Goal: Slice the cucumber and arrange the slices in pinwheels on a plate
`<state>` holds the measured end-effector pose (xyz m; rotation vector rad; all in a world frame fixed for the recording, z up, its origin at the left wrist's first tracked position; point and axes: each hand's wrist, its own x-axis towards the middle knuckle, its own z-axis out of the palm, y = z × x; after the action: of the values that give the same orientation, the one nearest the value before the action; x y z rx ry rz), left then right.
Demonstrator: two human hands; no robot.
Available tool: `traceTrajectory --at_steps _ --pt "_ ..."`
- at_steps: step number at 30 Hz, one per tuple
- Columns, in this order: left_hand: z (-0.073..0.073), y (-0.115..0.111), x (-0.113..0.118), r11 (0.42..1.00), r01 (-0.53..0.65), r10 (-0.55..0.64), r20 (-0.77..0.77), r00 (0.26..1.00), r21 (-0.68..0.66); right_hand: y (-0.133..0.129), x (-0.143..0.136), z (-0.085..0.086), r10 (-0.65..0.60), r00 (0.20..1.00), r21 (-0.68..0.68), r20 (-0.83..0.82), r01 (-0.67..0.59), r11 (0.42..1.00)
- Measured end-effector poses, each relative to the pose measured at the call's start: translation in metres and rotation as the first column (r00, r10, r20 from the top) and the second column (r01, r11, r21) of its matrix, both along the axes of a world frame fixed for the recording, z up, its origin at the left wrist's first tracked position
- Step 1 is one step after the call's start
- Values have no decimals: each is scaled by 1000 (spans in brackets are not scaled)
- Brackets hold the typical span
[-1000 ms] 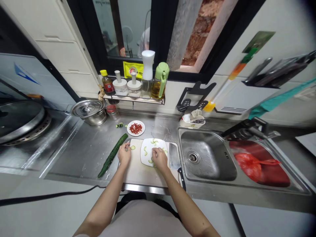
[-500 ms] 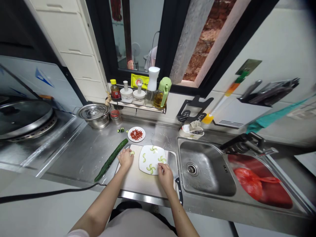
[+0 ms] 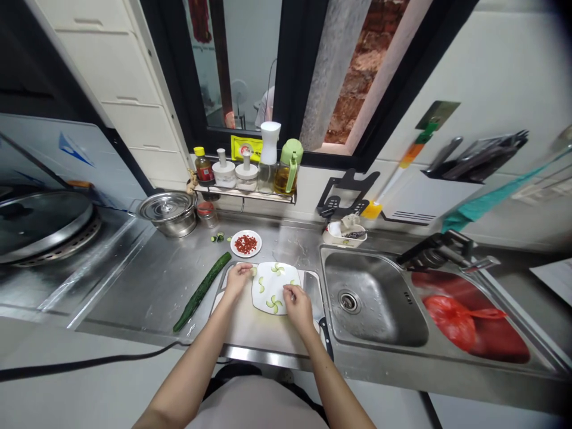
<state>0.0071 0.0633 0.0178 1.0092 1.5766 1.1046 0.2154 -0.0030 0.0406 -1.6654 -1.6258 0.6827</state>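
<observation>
The left hand (image 3: 239, 279) pinches a cucumber slice (image 3: 254, 271) by the white plate (image 3: 271, 288); the right hand's (image 3: 298, 305) grip, can't tell! Light fingers should keep the arranged slices (image 3: 274, 305) neat.

A white square plate (image 3: 270, 290) sits on a pale rectangular board (image 3: 250, 333), long green cucumber (image 3: 201, 293) at its nine o'clock, round white dish (image 3: 259, 245) at eleven, rectangular steel sink (image 3: 379, 298) at three.

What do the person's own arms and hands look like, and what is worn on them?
The left hand and the right hand are both ungloved, with no watch or bracelet visible. The forearms are bare, and no sleeve shows. Above the waist, a plain, pale top is worn.
</observation>
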Motion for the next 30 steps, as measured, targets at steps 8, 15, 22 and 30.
traceTrajectory --at_steps 8,15,22,30 --pt "46 -6 15 980 185 -198 244 949 74 39 -23 32 70 950 -59 -303 -92 994" --pt "73 -15 22 974 197 -226 361 905 115 44 -34 52 160 851 -54 -499 -216 975" --pt "90 -24 26 964 210 -259 390 884 164 38 -34 71 22 744 -160 -667 -173 972" --pt "101 -26 28 962 209 -265 421 868 176 33 -36 86 -62 660 -246 -749 -190 950"
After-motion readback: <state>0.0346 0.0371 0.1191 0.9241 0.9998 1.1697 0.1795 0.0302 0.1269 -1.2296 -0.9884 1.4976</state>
